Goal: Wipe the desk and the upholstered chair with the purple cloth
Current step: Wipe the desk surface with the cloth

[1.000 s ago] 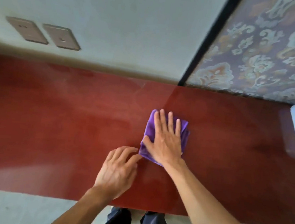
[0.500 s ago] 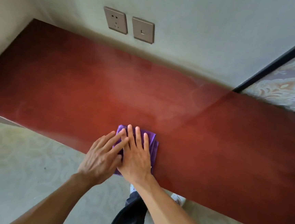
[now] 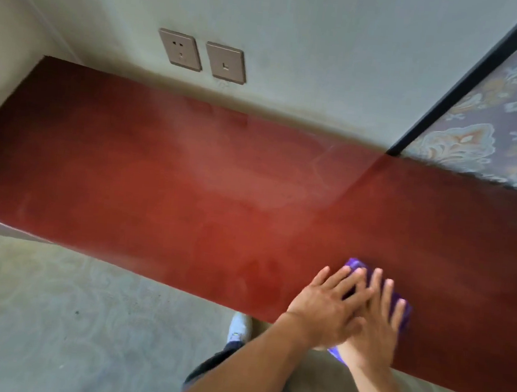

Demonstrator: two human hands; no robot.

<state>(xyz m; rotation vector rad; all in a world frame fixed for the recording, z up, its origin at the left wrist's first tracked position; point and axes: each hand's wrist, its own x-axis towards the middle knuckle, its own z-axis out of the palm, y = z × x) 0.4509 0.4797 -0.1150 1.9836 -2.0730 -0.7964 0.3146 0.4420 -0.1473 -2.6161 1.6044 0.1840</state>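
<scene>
Running from the left corner of the room, the long, glossy red-brown wooden desk (image 3: 128, 168) shows a bare top with a pale, hazy sheen across its middle; I cannot tell whether that is dust, damp streaks or reflected light. Above it on the flat grey wall sit two square beige plastic wall plates (image 3: 202, 56): a socket and a blank or switch plate. Below the desk's near edge lies pale patterned carpet (image 3: 52, 318), looking soft and low-piled. Further right, the left hand (image 3: 326, 305) lies flat with fingers spread, pressing down and partly overlapping the right hand (image 3: 374, 328), which is likewise flat and open-fingered. Both rest on the folded purple cloth (image 3: 354, 263), a soft-looking fabric almost hidden beneath them, near the desk's front edge and slightly overhanging it. At the far right, a dark frame borders an ornate floral panel (image 3: 490, 138). Judging by this, desk wiping is under way, with much surface possibly untouched. No upholstered chair is visible, so that part appears left to do.
</scene>
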